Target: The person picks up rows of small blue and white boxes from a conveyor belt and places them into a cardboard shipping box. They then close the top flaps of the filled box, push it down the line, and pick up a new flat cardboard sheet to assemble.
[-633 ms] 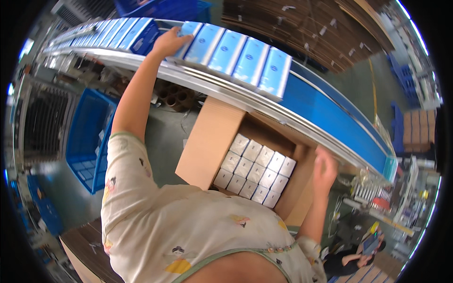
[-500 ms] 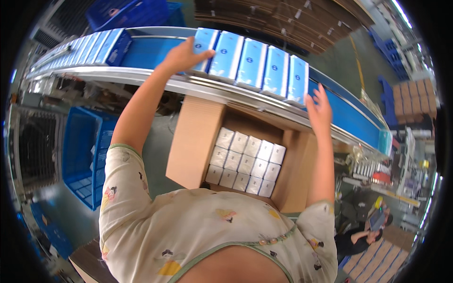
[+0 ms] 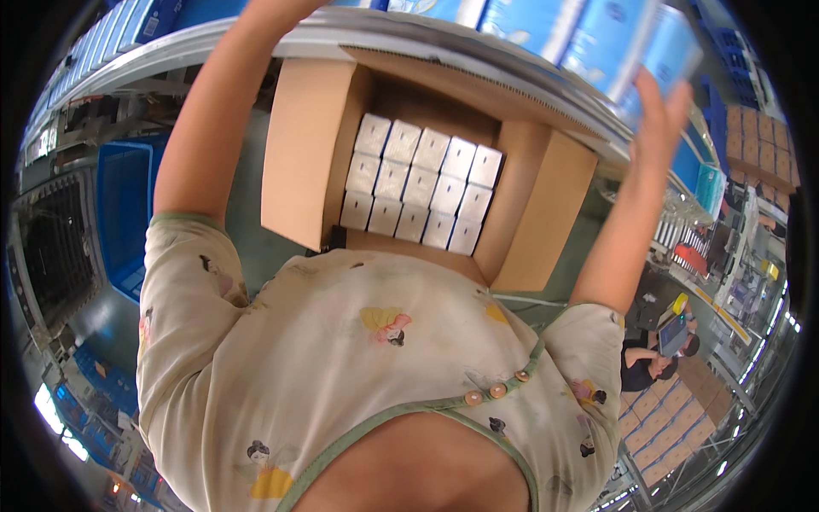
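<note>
My right hand [image 3: 659,107] is raised with its fingers stretched up, its palm pressed flat against the end of a row of blue-and-white boxes [image 3: 597,38] on the conveyor [image 3: 478,64]. My left arm reaches up along the left side, and its hand is cut off by the top edge of the picture. Below the conveyor, in front of my chest, stands an open cardboard carton [image 3: 307,154]. Inside it, several small white boxes [image 3: 422,183] are packed in neat rows.
A blue plastic crate [image 3: 124,213] stands on the floor at the left. A seated person [image 3: 653,354] holds a tablet at the lower right, near stacks of brown cartons [image 3: 657,427]. More blue boxes [image 3: 128,21] line the conveyor at the upper left.
My head has dipped and moved closer, so the carton now fills the middle. My right hand has come up against the end of the box row. My left hand has gone out of the picture.
</note>
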`<act>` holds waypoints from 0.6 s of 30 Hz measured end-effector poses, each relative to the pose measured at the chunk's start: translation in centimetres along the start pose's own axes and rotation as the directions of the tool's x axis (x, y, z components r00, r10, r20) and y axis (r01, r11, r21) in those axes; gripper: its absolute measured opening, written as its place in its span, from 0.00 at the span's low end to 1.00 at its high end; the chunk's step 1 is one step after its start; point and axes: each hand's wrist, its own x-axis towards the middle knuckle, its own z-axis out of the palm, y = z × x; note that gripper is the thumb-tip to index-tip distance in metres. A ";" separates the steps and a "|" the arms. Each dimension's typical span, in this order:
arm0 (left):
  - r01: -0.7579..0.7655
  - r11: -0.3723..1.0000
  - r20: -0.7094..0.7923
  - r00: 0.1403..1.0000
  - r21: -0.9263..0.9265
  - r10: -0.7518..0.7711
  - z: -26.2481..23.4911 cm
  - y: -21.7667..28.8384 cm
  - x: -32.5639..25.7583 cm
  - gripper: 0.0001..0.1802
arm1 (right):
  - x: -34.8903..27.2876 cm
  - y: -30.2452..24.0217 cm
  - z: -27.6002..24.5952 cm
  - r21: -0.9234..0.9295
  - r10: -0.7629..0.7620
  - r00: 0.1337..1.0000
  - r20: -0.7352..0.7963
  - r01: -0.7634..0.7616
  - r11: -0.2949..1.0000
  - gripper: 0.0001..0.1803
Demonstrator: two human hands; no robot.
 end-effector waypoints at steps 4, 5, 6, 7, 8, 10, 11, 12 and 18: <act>0.366 0.928 0.202 0.917 -0.075 -0.345 -2.2 4.7 -9.8 0.53 | -10.5 -2.5 -2.0 -0.048 -0.073 0.995 -0.062 0.070 0.996 0.31; 0.281 0.960 0.194 0.941 0.018 -0.279 -2.3 4.2 -12.0 0.51 | -13.3 -2.4 -2.6 -0.064 0.024 1.000 -0.016 -0.025 0.998 0.31; 0.182 0.978 0.212 0.956 0.105 -0.201 -1.9 3.0 -13.9 0.50 | -15.5 -1.6 -3.0 -0.092 0.128 0.992 0.008 -0.126 0.988 0.31; 0.226 0.961 0.258 0.930 0.157 -0.261 -1.1 2.8 -15.1 0.50 | -17.0 0.4 -3.2 -0.065 0.292 0.956 0.042 -0.289 0.955 0.32; 0.348 0.882 0.286 0.852 0.317 -0.439 0.0 1.3 -16.4 0.52 | -18.3 2.5 -3.3 -0.044 0.450 0.889 0.088 -0.448 0.893 0.34; 0.447 0.844 0.313 0.789 0.298 -0.529 3.0 -2.5 -17.5 0.55 | -18.8 7.8 -2.2 0.010 0.517 0.844 0.142 -0.524 0.852 0.35; 0.460 0.825 0.305 0.774 0.329 -0.554 4.7 -4.8 -17.8 0.54 | -18.8 11.0 -1.2 0.051 0.503 0.852 0.148 -0.514 0.856 0.37; 0.467 0.832 0.297 0.783 0.299 -0.546 6.2 -7.0 -18.0 0.52 | -18.6 14.5 -0.1 0.096 0.485 0.859 0.163 -0.503 0.859 0.39; 0.182 0.661 0.234 0.840 0.728 -0.489 13.7 -17.3 -18.9 0.36 | -16.0 21.6 5.2 -0.741 0.526 0.835 0.161 -0.250 0.623 0.40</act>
